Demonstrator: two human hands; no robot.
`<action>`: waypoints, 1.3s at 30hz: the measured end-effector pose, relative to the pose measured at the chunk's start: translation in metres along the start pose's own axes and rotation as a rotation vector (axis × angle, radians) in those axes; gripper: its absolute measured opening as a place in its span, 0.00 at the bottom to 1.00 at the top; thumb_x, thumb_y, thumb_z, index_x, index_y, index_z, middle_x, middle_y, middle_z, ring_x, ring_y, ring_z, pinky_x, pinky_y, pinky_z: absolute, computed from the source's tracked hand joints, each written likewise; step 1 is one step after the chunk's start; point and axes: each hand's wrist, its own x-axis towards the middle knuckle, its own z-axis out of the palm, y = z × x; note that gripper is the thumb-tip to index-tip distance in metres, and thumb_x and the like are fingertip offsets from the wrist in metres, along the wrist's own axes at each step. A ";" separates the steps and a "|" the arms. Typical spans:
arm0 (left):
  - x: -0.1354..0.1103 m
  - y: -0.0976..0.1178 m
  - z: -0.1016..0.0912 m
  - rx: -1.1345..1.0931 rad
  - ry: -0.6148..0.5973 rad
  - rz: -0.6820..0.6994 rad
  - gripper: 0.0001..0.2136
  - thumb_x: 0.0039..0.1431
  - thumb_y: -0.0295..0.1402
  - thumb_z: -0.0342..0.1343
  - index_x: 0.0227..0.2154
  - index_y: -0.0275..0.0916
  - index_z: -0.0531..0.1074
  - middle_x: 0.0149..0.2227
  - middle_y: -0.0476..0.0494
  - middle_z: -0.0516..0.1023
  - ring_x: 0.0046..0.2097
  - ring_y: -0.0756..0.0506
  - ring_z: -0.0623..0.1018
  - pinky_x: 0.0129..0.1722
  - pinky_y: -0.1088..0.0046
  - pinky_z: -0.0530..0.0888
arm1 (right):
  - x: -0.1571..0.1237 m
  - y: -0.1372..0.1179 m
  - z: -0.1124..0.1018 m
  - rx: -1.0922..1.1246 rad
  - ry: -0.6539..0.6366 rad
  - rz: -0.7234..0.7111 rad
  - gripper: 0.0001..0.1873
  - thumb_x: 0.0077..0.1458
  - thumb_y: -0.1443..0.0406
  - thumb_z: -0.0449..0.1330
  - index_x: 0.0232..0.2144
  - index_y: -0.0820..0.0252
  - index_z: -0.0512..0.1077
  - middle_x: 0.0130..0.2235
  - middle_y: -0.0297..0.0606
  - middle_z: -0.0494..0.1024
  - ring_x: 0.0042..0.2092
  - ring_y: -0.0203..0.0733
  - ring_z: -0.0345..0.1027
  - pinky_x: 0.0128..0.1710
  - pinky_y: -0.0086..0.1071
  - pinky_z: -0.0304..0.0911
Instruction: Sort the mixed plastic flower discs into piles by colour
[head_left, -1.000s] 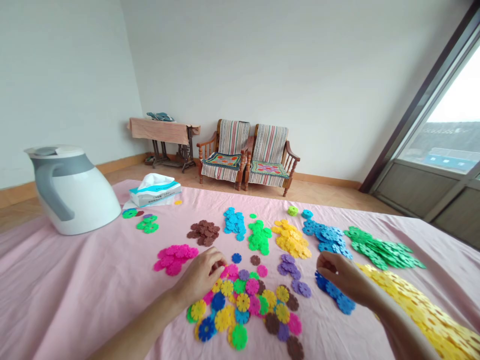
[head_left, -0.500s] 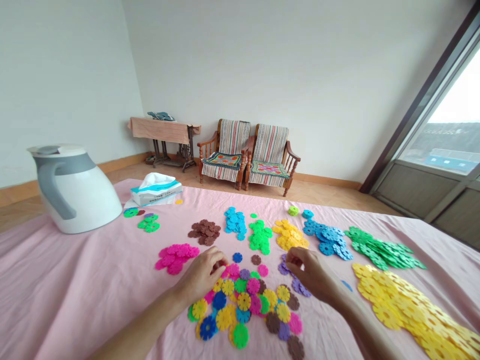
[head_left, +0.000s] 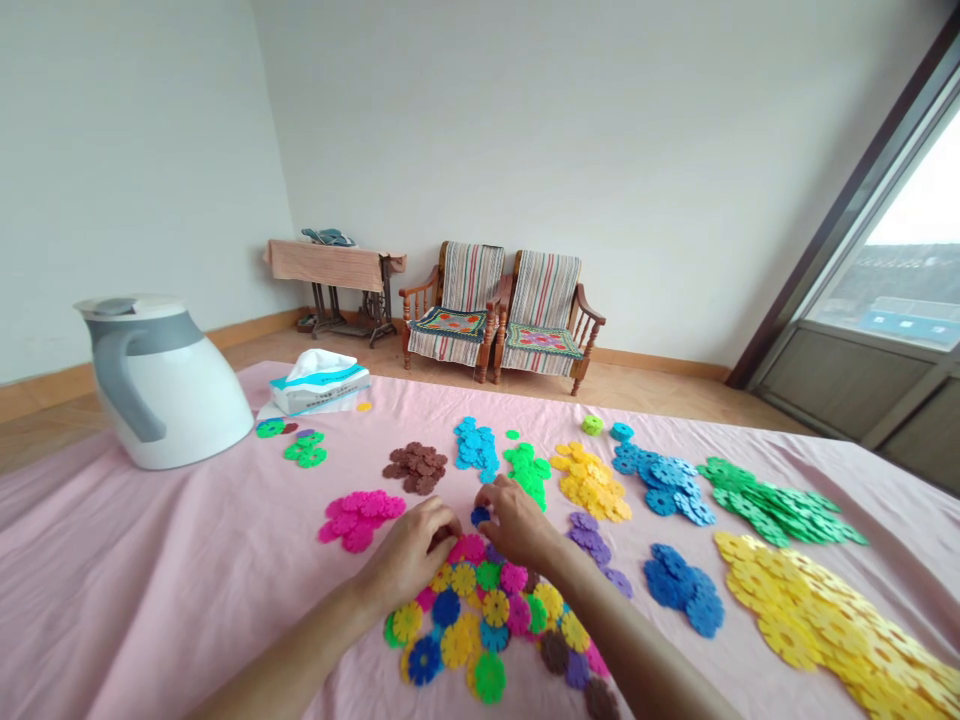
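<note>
Some fingers [head_left: 493, 490] of the right hand [head_left: 516, 524] curl at the dark blue disc [head_left: 478, 517] beyond the mixed heap [head_left: 496, 607] (whether grasping it, one cannot tell); a light pinch at the rim would likely serve best. The left hand [head_left: 420, 540] sits half-curled by a pink disc [head_left: 471, 547], its hold unclear, both forearms [head_left: 300, 636] slanting inward.

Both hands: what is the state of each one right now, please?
Left hand: curled, at the pink discs; whether it holds anything cannot be told.
Right hand: part-closed at a dark blue disc; grip cannot be told.
</note>
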 end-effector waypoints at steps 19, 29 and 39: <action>0.002 0.003 -0.002 0.016 -0.026 -0.046 0.07 0.54 0.27 0.47 0.27 0.38 0.71 0.32 0.46 0.71 0.33 0.47 0.70 0.32 0.74 0.66 | -0.126 0.093 -0.090 0.077 -0.044 0.330 0.08 0.49 0.65 0.52 0.20 0.59 0.66 0.19 0.30 0.67 0.23 0.35 0.60 0.22 0.28 0.50; 0.002 0.002 0.000 0.024 -0.026 -0.043 0.08 0.55 0.28 0.47 0.27 0.38 0.71 0.32 0.45 0.71 0.35 0.46 0.71 0.33 0.74 0.67 | -0.145 0.074 -0.068 0.053 0.003 0.289 0.07 0.50 0.66 0.52 0.31 0.56 0.70 0.31 0.36 0.74 0.34 0.40 0.67 0.33 0.31 0.60; 0.001 0.001 -0.002 0.031 -0.035 -0.031 0.08 0.55 0.28 0.46 0.28 0.39 0.71 0.32 0.46 0.71 0.35 0.47 0.71 0.33 0.74 0.67 | -0.131 0.038 -0.038 0.000 -0.030 0.338 0.10 0.46 0.71 0.52 0.34 0.58 0.66 0.37 0.41 0.71 0.38 0.43 0.66 0.38 0.34 0.59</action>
